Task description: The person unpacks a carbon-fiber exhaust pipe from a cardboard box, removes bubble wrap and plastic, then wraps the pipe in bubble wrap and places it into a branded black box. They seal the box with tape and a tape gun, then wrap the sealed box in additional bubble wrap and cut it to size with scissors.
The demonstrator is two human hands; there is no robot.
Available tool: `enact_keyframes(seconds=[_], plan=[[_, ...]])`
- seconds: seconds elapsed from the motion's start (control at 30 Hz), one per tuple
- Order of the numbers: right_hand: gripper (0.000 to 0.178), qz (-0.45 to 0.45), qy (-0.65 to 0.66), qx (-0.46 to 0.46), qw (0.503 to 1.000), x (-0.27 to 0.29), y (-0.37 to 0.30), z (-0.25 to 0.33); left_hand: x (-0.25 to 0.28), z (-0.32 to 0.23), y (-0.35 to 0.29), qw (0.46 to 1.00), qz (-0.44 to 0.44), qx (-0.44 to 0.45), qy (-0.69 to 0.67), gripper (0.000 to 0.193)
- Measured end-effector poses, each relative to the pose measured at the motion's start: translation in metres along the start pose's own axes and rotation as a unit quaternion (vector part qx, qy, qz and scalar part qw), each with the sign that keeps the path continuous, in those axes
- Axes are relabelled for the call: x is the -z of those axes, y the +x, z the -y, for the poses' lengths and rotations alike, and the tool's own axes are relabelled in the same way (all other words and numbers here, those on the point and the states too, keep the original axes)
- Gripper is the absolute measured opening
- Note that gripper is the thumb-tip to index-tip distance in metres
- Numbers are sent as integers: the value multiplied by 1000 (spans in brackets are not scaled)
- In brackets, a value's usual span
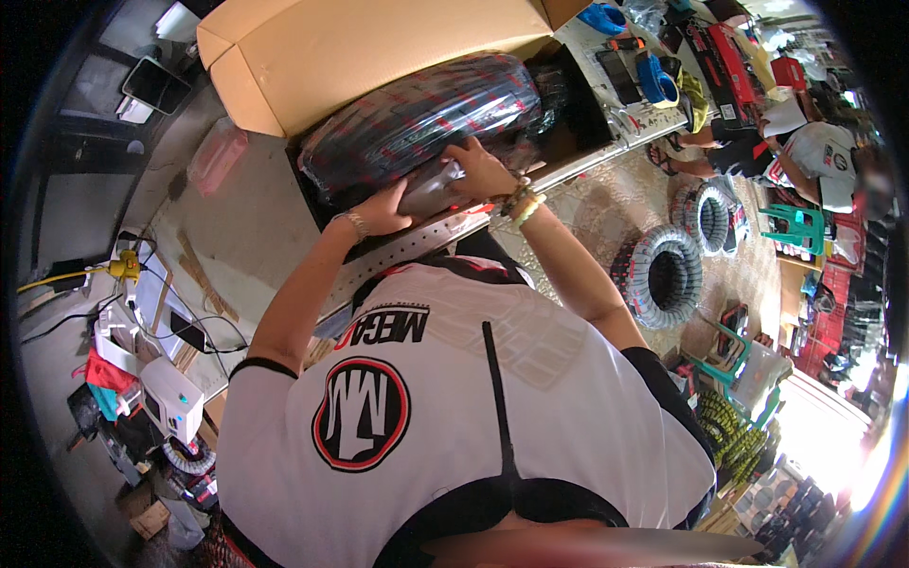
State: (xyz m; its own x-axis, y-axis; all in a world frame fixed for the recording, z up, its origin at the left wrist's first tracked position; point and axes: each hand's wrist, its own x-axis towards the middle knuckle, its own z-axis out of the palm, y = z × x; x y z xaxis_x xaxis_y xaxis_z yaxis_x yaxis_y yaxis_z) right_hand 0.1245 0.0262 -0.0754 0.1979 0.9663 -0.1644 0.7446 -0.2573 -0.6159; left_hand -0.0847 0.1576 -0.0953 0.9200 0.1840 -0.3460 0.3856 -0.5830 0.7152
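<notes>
A long bundle wrapped in shiny dark plastic with red stripes (426, 118) lies inside an open cardboard box (379, 38). Between the bundle and the box's near side sits a smaller greyish wrapped package (431, 192); its exact kind I cannot make out. My left hand (381, 210) grips the package's left end, fingers curled over it. At its right end, my right hand (483, 172) is closed on the package, next to a small whitish piece. The bundle's underside and the box floor are hidden.
The box stands on a workbench with a perforated metal edge (402, 256). Blue tape rolls (655, 80) and a red box (721, 66) lie to its right. Wrapped tyres (658, 276) rest on the floor at right, near another person (819, 156). Cables and a yellow power socket (123, 267) are at left.
</notes>
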Motion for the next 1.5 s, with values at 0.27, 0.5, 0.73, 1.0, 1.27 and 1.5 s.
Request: enact_keyframes(seconds=[0.27, 0.5, 0.73, 1.0, 1.27, 1.5], plan=[[47, 65, -96, -23, 993, -5, 9, 1, -9, -23, -10, 982, -20, 127, 136, 69], [42, 80, -50, 19, 995, -1, 6, -9, -2, -15, -17, 992, -30, 75, 94, 65], [42, 60, 68, 93, 992, 7, 13, -27, -17, -19, -19, 977, -103, 155, 102, 60], [41, 107, 213, 78, 968, 20, 19, -45, -15, -75, -10, 957, -246, 151, -27, 43], [37, 49, 167, 124, 977, 7, 23, -57, -37, -95, 37, 925, -346, 156, -24, 22], [42, 74, 169, 109, 977, 8, 15, -54, -52, -100, 47, 918, -364, 155, 20, 38]])
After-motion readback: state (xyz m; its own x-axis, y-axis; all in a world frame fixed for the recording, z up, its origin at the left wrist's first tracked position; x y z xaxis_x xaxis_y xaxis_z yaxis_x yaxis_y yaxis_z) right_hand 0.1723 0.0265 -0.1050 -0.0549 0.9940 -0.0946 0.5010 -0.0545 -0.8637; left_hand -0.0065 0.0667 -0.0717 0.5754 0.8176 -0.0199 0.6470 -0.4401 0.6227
